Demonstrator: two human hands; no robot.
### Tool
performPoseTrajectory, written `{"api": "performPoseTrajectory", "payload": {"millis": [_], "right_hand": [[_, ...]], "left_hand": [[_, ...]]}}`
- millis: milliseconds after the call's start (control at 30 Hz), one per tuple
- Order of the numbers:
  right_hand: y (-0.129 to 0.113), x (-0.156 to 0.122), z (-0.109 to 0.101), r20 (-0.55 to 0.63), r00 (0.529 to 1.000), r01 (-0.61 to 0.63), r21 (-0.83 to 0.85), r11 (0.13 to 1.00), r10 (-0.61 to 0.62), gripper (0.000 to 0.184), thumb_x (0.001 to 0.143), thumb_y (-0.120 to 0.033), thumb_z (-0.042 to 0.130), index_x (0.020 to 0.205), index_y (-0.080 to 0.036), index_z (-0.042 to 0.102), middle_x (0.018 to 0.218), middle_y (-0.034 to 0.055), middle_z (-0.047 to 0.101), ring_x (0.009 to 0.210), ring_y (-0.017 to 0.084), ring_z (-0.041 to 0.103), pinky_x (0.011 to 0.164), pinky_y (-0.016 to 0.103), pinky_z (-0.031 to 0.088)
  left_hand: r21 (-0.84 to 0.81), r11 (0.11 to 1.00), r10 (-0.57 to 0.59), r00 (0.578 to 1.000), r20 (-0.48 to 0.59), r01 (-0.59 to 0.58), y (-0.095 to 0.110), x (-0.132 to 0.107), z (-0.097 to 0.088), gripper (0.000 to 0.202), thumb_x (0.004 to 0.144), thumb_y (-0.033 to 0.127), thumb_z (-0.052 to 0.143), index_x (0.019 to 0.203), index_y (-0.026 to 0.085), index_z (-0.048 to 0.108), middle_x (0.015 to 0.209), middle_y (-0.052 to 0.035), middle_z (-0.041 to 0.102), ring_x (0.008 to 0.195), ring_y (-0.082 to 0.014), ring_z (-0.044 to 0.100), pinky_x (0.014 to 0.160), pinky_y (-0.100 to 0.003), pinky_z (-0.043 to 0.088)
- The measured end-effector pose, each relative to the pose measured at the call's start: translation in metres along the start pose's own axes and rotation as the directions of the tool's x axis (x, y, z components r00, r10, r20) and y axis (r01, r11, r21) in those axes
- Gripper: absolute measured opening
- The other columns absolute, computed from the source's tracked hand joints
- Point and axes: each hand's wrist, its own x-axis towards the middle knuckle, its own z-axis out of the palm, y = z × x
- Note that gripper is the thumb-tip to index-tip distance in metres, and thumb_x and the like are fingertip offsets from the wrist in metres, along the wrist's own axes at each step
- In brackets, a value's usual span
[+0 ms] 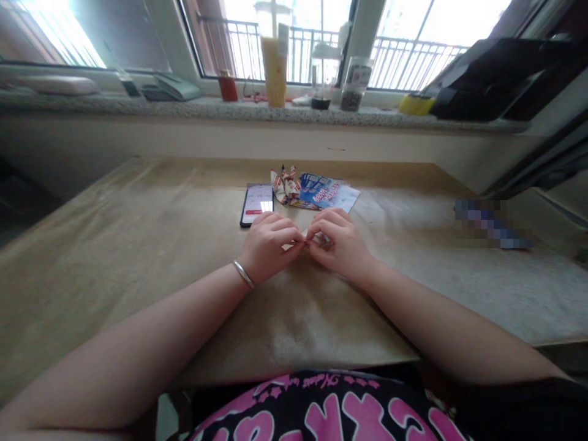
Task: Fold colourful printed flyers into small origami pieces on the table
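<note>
My left hand [269, 245] and my right hand [337, 242] meet at the middle of the table, fingers curled and pinched together on a small piece of paper [305, 235] between them. Only a sliver of the paper shows between the fingertips. A silver bracelet [243, 274] sits on my left wrist. Just beyond the hands lie a phone [257, 204] with a lit screen, a folded paper figure [285, 184] in red and white, and blue printed paper sheets [324, 192].
The table [138, 245] is covered in tan paper. A stone windowsill [184, 110] behind it holds a tall cup of orange drink [274, 67], a red can [227, 86], jars [354, 82], a yellow item [416, 104] and a black bag [496, 79]. A blurred object [491, 223] lies at the right.
</note>
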Motion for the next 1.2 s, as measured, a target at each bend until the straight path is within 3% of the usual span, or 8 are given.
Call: {"api": "performPoseTrajectory", "payload": {"millis": [967,1200], "right_hand": [[0.021,0.004,-0.011,0.086,0.996,0.045,-0.189,0.981,-0.029,0.006,0.075,-0.018,0.059,0.072,-0.021,0.062,0.083,0.0038,0.064,0.090,0.020,0.056,0.084,0.036,0.044],[0.027,0.001,-0.012,0.068,0.997,-0.014,-0.111,0.994,0.022,0.005,0.076,-0.018,0.059,0.075,-0.021,0.063,0.086,0.0041,0.064,0.089,0.020,0.056,0.085,0.036,0.045]], "left_hand": [[-0.001,1.000,-0.011,1.000,-0.003,0.011,-0.007,0.000,0.001,0.022,0.083,0.025,0.058,0.062,0.020,0.062,0.067,0.0010,0.065,0.065,-0.0128,0.052,0.070,-0.029,0.039],[0.025,1.000,-0.014,1.000,0.018,0.014,-0.010,0.001,0.000,0.023,0.084,0.027,0.057,0.063,0.020,0.062,0.069,0.0004,0.065,0.066,-0.0131,0.054,0.070,-0.028,0.040]]}}
